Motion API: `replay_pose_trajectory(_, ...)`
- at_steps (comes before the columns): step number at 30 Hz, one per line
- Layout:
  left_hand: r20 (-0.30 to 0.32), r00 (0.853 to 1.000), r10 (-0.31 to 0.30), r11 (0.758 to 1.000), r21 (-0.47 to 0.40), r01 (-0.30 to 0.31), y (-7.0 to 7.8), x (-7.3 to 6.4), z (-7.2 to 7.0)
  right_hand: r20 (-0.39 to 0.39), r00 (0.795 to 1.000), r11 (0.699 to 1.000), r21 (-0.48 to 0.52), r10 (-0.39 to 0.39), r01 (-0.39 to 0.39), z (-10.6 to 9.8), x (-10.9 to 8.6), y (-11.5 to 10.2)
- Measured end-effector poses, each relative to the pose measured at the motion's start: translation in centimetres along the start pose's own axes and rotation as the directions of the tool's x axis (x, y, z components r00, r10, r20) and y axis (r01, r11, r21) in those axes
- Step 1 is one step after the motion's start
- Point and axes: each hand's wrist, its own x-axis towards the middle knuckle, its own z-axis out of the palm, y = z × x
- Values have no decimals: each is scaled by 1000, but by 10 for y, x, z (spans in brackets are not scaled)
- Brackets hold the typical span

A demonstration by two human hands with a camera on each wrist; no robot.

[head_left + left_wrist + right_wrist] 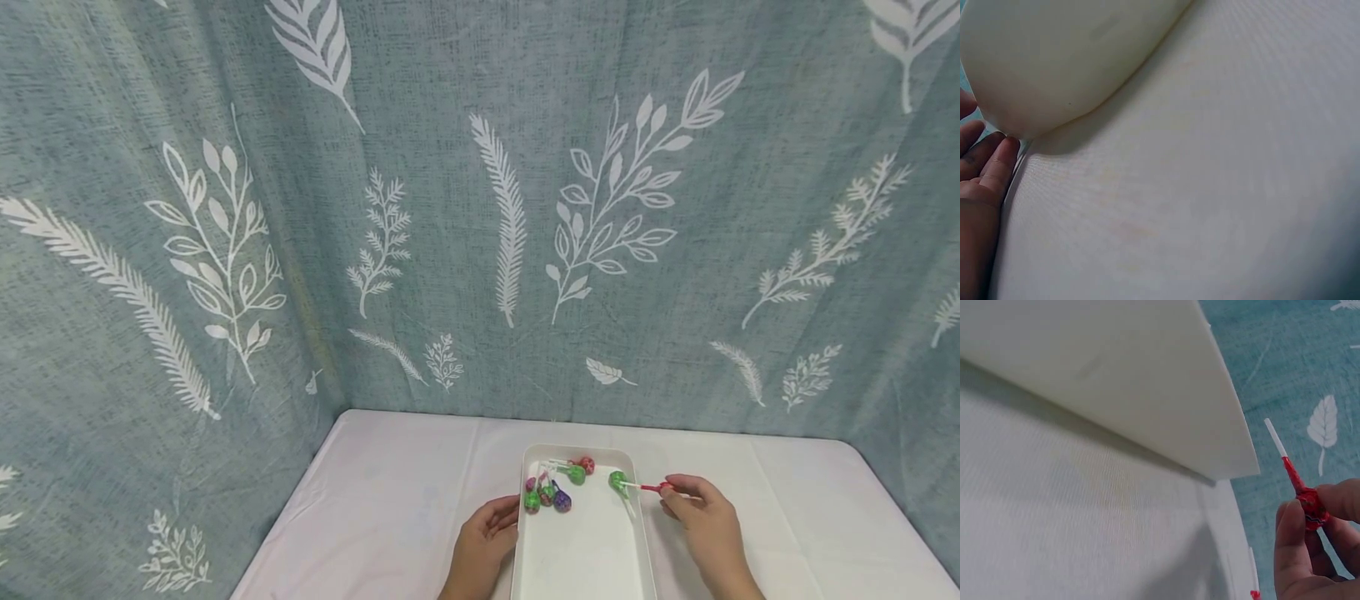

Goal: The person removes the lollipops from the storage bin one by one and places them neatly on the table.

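In the head view my right hand pinches a red-wrapped lollipop by its candy end, between thumb and fingers. Its white stick points left across the right rim of the white tray, toward a green lollipop inside. The right wrist view shows the same red lollipop with its stick slanting upward. My left hand rests beside the tray's left wall, its fingertips right at the outside of the tray near the bottom edge. It holds nothing else.
Several lollipops lie at the tray's far left: green ones, a purple one and a red one. A white stick with a red end shows below the right hand. A patterned curtain hangs behind the white-covered table.
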Motion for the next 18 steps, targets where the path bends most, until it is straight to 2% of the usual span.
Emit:
replay_pose_trajectory(12, -6, 1000, -14, 1000, -17, 14, 2, 0, 2, -40, 999, 998, 62, -3, 6, -11, -1, 10)
replay_pose_trajectory(18, -12, 1000, -28, 999, -31, 28, 2, 0, 3, -61, 998, 999, 41, 11, -8, -19, 0, 15)
